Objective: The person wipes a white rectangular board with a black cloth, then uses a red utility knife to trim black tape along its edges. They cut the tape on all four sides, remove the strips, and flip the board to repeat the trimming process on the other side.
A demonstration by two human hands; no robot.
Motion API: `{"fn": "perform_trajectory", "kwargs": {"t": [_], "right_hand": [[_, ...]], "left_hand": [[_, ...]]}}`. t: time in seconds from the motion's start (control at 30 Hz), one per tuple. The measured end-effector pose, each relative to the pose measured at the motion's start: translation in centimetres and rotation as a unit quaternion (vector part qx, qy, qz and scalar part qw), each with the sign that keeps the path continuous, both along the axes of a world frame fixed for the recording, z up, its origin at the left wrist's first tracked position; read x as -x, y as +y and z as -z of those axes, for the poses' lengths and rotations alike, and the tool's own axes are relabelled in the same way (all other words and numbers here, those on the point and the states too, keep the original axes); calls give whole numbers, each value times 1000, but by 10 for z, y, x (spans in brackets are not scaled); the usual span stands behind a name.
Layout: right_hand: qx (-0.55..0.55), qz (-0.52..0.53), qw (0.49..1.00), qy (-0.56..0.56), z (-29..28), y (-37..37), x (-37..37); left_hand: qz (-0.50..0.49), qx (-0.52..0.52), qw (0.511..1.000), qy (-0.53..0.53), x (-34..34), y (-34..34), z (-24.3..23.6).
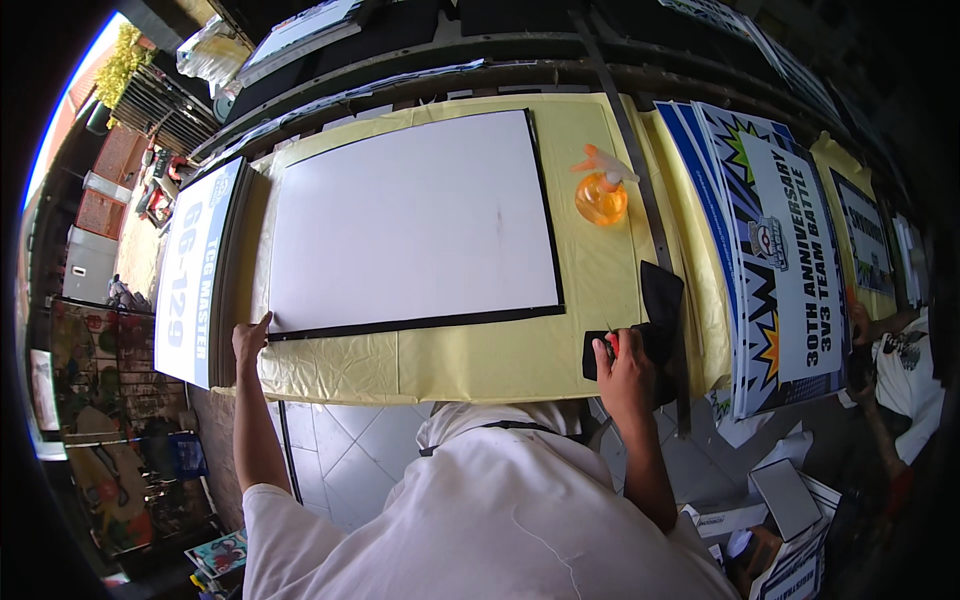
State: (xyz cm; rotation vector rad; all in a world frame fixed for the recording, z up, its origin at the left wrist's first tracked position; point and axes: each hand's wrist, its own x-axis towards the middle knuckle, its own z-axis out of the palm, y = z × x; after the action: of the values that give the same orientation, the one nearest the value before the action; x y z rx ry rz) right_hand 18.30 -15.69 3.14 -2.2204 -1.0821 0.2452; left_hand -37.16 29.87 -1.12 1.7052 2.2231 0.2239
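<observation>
In front of me a large white board (pixel 410 220) with black edging along its right and near sides lies on a yellow-covered table (pixel 470 360). My left hand (pixel 250 342) is at its near left corner, the fingertips closed on the edge. My right hand (pixel 625 372) is wrapped around a small red-handled tool (pixel 613 343) with a thin metal tip; its full shape is hidden by the fingers. Under and beside that hand lies black cloth-like material (pixel 660 300). Farther back stands a spray bottle (pixel 601 198) with orange liquid and an orange-and-white nozzle.
A stack of printed boards (pixel 195 275) stands at the table's left end. More printed boards (pixel 780 250) lean together on the right, past a dark metal bar (pixel 640 180). At the far right a co-worker's hand (pixel 860 325) shows. Boxes and scraps (pixel 785 510) lie low on the right.
</observation>
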Motion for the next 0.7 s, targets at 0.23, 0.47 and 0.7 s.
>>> {"fn": "perform_trajectory", "kwargs": {"t": [0.23, 0.47, 0.7], "right_hand": [[20, -76, 997, -25, 1, 14, 20], [28, -160, 986, -23, 11, 32, 37], [24, 72, 997, -20, 23, 57, 21]], "left_hand": [[205, -305, 928, 64, -98, -71, -27], [446, -275, 843, -125, -227, -188, -29], [371, -273, 863, -206, -255, -240, -24]]}}
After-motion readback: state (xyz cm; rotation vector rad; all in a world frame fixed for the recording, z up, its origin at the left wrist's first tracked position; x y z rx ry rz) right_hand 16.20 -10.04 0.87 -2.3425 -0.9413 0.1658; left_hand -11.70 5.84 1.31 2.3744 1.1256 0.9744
